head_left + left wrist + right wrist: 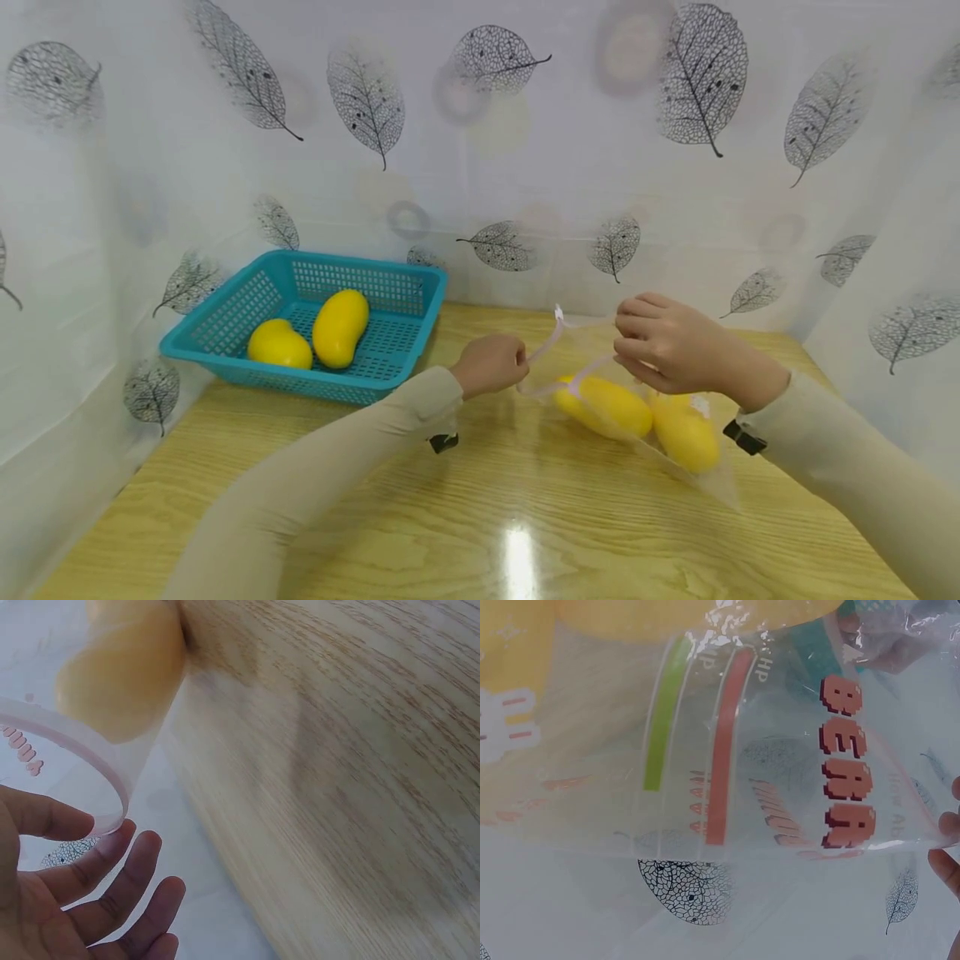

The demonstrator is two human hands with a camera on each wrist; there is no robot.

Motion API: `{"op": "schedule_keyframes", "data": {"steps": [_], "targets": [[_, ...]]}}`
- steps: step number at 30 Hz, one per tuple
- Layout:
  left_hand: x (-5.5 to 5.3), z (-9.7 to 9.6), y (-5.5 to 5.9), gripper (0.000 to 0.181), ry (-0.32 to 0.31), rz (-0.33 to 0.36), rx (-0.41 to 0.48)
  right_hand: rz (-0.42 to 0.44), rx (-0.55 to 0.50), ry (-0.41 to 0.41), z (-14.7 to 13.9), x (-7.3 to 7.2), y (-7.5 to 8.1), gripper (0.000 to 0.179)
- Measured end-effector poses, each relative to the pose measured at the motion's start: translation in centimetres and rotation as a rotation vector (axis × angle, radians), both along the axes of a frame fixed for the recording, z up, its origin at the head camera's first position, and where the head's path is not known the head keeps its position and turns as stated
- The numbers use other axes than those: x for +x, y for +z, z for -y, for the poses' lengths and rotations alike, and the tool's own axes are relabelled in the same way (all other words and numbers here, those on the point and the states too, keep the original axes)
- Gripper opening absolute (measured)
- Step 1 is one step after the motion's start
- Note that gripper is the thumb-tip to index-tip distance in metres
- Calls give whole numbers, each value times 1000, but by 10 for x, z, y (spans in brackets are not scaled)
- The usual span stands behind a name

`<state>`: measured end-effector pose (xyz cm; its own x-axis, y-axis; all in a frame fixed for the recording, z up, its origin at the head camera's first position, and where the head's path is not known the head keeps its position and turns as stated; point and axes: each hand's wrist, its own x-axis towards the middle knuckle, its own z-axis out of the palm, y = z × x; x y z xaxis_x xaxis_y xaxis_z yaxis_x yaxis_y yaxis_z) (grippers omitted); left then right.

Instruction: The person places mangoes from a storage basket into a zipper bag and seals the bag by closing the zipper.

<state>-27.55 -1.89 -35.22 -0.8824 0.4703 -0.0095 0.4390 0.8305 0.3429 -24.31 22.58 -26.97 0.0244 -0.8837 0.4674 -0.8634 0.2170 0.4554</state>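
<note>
A clear plastic zip bag (780,765) with red block letters lies tilted on the table, its pink-edged mouth (546,343) spread apart. My left hand (491,367) pinches one end of that mouth between thumb and index finger; the other fingers stay loose in the left wrist view. On the opposite side, my right hand (663,346) pinches the rim with its fingertips, held higher than the left. Inside the bag rest two yellow mangoes, one mango (603,407) near the mouth and another mango (686,433) deeper in. A white slider (558,313) sits on the rim.
A teal slotted basket (382,385) stands at the back left, holding a long yellow mango (341,327) and a rounder-looking mango (279,344). The wooden table (420,508) ends against a pale leaf-print curtain (465,183) at the back and sides.
</note>
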Motion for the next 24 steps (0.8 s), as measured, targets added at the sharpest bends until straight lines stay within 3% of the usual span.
{"op": "schedule_keyframes", "data": {"steps": [5, 11, 18, 24], "targets": [[2, 4, 4, 13, 7, -15, -29, 0, 12, -4, 1, 1, 0, 38], [7, 14, 21, 15, -19, -83, -65, 3, 10, 0, 2, 0, -3, 38], [13, 29, 45, 22, -56, -23, -72, 5, 7, 5, 3, -1, -5, 36], [20, 35, 60, 28, -138, -183, -213, 8, 22, -1, 4, -1, -6, 37]]}}
